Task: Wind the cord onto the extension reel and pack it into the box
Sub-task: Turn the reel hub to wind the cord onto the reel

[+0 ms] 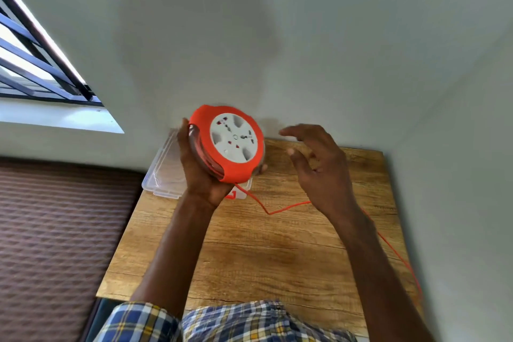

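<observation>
My left hand (pixel 198 172) grips the orange extension reel (pixel 227 144) from below and behind, holding it up above the table with its white socket face turned toward me. A thin orange cord (pixel 273 209) leaves the reel's lower edge, kinks on the wooden table (pixel 249 253) and runs off toward the right edge. My right hand (pixel 319 166) hovers to the right of the reel with its fingers spread and relaxed, holding nothing. A clear plastic box (pixel 163 172) lies behind my left hand at the table's far left corner, partly hidden by hand and reel.
The table stands against a pale wall at the back and right. A brown ribbed mattress (pixel 55 230) lies to the left. A barred window (pixel 33 64) is at the upper left. My plaid shirt (pixel 222 322) shows at the bottom.
</observation>
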Demonstrator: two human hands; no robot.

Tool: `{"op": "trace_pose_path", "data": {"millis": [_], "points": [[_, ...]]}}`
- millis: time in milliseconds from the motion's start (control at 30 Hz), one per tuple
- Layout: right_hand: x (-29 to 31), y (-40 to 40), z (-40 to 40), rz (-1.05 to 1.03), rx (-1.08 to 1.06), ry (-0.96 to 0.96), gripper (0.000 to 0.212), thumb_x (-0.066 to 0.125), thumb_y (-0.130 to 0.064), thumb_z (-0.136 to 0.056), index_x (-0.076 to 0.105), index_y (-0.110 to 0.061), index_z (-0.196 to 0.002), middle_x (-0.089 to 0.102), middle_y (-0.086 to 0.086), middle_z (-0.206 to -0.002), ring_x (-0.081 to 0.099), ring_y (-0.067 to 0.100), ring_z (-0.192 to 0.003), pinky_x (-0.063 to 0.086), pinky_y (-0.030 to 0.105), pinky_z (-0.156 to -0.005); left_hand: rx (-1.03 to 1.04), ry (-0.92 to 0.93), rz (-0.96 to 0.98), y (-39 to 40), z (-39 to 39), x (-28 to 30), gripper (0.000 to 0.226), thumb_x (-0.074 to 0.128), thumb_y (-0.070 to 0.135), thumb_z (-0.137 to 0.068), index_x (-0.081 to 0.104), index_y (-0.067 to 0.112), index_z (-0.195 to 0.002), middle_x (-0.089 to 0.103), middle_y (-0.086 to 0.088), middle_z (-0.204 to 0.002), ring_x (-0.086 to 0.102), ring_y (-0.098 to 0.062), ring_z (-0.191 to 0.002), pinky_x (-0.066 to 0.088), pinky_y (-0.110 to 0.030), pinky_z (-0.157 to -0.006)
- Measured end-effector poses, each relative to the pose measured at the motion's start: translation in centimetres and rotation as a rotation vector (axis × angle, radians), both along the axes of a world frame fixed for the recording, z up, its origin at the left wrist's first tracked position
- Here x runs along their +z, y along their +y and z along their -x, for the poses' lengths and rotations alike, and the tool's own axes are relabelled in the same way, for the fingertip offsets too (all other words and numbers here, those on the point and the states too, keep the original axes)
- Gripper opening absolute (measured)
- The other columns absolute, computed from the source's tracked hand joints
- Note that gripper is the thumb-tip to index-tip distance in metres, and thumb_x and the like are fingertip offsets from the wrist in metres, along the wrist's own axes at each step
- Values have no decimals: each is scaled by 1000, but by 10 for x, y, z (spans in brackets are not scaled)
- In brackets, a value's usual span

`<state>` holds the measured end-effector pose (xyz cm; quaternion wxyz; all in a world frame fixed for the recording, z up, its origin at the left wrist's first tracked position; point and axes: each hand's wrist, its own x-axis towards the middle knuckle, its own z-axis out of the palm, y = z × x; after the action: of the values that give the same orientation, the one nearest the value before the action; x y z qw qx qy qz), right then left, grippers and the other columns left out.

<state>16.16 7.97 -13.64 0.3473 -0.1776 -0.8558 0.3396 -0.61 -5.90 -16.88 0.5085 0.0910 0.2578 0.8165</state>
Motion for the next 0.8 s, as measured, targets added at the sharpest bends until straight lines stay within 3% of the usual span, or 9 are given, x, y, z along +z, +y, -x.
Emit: {"op": "trace_pose_path", "data": {"millis": [133,233,333,533,667,733,800], "points": [[14,-21,11,-102,195,-210,52,68,-9,-95,63,-40,-136,48,-10,-147,44,13,-131,48,31,-102,-170,-28,55,1,-8,8,85,35,77,-101,59,11,-147,65,-20,-143,60,-41,-132,43,-58,-111],[8,-20,5,-171,166,-322,56,74,-16,-92,61,-47,-137,45,-5,-144,44,16,-127,52,38,-98,-342,27,128,3,-6,4,84,43,80,-97,61,15,-147,65,-18,-143,61,-42,-129,42,-63,-110],[3,-11,2,-229,132,-425,61,81,-33,-86,56,-51,-138,44,-6,-143,42,15,-126,49,35,-96,-474,41,227,5,-6,6,87,47,85,-91,61,20,-147,63,-19,-143,57,-47,-127,41,-71,-104],[-3,-4,8,-227,66,-449,68,81,-38,-86,49,-51,-144,47,-6,-138,45,16,-127,51,35,-92,-371,2,333,16,-3,16,80,53,81,-91,70,19,-139,68,-19,-139,70,-41,-117,56,-59,-98],[-7,-9,13,-249,29,-436,65,74,-34,-92,46,-48,-149,58,-3,-143,53,22,-130,54,42,-96,-338,30,362,25,1,22,81,56,81,-90,70,18,-139,68,-19,-139,68,-39,-119,51,-58,-105],[-9,-9,13,-203,-28,-375,62,77,-35,-88,53,-47,-145,65,-4,-140,61,22,-124,55,35,-90,-337,76,390,28,0,23,79,57,81,-88,74,19,-134,71,-19,-134,70,-38,-115,51,-58,-103],[-10,-9,14,-60,-133,-303,65,82,-44,-78,59,-48,-139,74,-12,-124,70,11,-106,53,24,-81,-308,140,400,30,-2,23,74,57,80,-89,76,20,-130,73,-19,-130,73,-37,-112,54,-56,-99]]}}
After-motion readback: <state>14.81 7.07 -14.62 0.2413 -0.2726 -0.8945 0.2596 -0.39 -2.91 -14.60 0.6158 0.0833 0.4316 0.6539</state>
